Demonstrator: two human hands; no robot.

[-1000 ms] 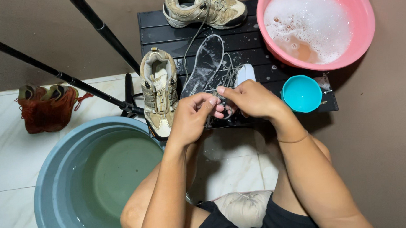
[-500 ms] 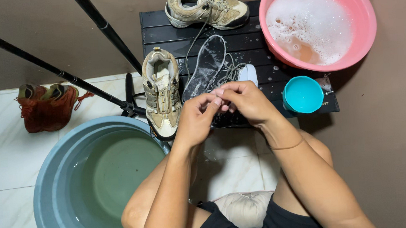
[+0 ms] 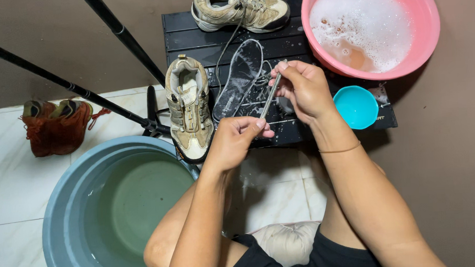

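**Lace drawn taut between two hands**

The hands have pulled apart since a moment ago, stretching a grey shoelace (image 3: pixel 272 90) between them. The left hand (image 3: pixel 237 140) pinches its lower end, the right hand (image 3: pixel 302 86) its upper end, over the black table (image 3: pixel 190 34). Beyond lie an insole (image 3: pixel 239 77), beige shoe (image 3: pixel 189 106) and pink soapy basin (image 3: pixel 424 32)

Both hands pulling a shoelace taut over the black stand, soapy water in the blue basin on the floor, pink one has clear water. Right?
Basins are swapped. In the head view the pink basin on the black stand holds the suds; the blue basin on the floor holds clear water. The left hand and right hand do stretch the shoelace taut.
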